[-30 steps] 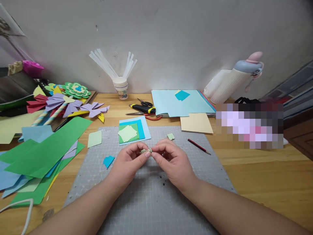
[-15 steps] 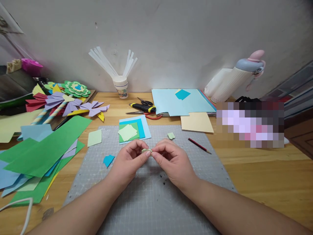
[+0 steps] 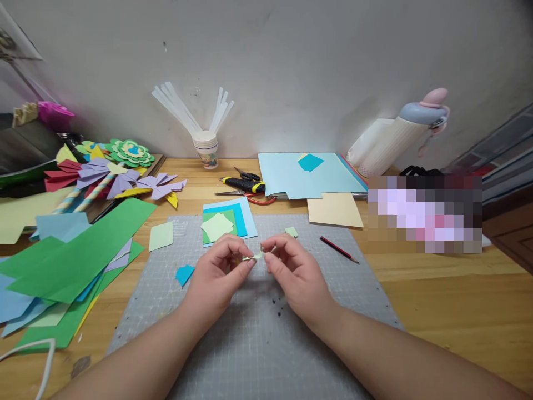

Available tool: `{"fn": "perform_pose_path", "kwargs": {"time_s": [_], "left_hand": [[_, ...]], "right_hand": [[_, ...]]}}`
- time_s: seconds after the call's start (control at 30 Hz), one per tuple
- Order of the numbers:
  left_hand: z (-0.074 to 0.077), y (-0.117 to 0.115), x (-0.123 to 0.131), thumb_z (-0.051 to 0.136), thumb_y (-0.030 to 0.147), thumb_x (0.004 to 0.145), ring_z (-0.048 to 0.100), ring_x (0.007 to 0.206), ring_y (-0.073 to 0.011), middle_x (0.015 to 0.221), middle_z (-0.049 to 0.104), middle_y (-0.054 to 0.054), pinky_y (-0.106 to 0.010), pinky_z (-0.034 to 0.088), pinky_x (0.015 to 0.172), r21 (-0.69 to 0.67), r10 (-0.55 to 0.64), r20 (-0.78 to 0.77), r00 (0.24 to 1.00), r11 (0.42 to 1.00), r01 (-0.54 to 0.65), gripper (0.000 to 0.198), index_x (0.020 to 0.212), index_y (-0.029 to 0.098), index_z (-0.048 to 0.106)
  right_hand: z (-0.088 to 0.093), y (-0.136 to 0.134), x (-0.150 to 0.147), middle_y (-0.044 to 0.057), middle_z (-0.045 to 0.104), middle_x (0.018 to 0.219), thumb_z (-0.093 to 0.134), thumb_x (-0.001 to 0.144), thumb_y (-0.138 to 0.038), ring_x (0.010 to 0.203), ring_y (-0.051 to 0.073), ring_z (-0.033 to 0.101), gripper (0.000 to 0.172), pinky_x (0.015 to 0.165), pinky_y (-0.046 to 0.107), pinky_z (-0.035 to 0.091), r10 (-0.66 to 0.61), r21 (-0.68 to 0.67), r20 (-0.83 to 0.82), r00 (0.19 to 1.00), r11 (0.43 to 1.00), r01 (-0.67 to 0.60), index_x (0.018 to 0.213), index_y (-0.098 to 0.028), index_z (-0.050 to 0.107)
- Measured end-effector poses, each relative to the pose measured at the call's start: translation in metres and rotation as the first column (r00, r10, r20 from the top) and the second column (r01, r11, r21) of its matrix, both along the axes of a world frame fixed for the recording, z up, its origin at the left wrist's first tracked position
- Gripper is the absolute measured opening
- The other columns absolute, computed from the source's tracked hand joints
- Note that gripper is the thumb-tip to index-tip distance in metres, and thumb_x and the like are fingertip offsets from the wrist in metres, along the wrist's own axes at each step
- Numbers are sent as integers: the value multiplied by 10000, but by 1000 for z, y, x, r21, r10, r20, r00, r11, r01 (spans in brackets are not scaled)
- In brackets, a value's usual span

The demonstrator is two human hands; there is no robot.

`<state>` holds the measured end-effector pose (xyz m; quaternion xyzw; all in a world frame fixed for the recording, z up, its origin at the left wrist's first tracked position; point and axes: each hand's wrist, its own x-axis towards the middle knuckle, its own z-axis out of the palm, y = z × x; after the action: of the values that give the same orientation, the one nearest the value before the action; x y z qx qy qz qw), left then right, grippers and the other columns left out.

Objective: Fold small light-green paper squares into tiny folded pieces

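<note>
My left hand (image 3: pixel 220 272) and right hand (image 3: pixel 293 272) each hold a pinching grip on one small pale green paper piece (image 3: pixel 252 256) between them, above the grey cutting mat (image 3: pixel 258 344).

Head cam, fwd/down, close over mat (image 3: pixel 258 344).

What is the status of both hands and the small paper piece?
Pinched between left hand and right hand: pale green paper piece. Held over cutting mat. Pencil and teal scrap lie apart.
</note>
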<state>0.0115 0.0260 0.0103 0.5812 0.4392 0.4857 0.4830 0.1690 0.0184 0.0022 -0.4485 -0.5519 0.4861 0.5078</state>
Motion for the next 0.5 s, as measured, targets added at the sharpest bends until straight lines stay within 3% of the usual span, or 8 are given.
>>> {"fn": "perform_pose_path", "kwargs": {"time_s": [0.1, 0.2, 0.3, 0.5], "left_hand": [[0, 0, -2, 625, 177, 766, 469, 750, -160, 759, 501, -10, -266, 370, 659, 101, 53, -82, 995, 994, -45, 55, 728, 211, 602], [0, 1, -3, 605, 125, 755, 480, 732, -155, 777, 516, -11, -268, 377, 655, 154, 72, -154, 985, 987, -48, 99, 740, 221, 623], [2, 0, -2, 594, 79, 719, 504, 750, -159, 799, 513, -14, -270, 393, 664, 154, 78, -197, 977, 987, -47, 152, 718, 222, 646], [2, -2, -1, 564, 35, 698, 515, 827, -162, 820, 508, -11, -267, 398, 731, 152, 48, -227, 973, 988, -13, 215, 692, 228, 659]], "right_hand": [[-2, 2, 0, -31, 515, 626, 508, 865, -401, 507, 94, 459, 203, 423, 193, 317, 47, -267, -180, 983, 959, -94, 828, -204, 545], [0, 4, -1, -16, 517, 609, 484, 854, -455, 441, 76, 462, 323, 348, 169, 223, 157, -420, -386, 909, 847, -325, 705, -169, 514], [2, 6, -2, -6, 548, 660, 558, 815, -430, 450, 66, 488, 283, 344, 154, 212, 163, -446, -502, 849, 793, -416, 728, -163, 521], [6, 6, -2, -36, 532, 601, 631, 754, -382, 431, 57, 468, 255, 357, 152, 200, 134, -461, -448, 884, 812, -357, 689, -173, 500]]}}
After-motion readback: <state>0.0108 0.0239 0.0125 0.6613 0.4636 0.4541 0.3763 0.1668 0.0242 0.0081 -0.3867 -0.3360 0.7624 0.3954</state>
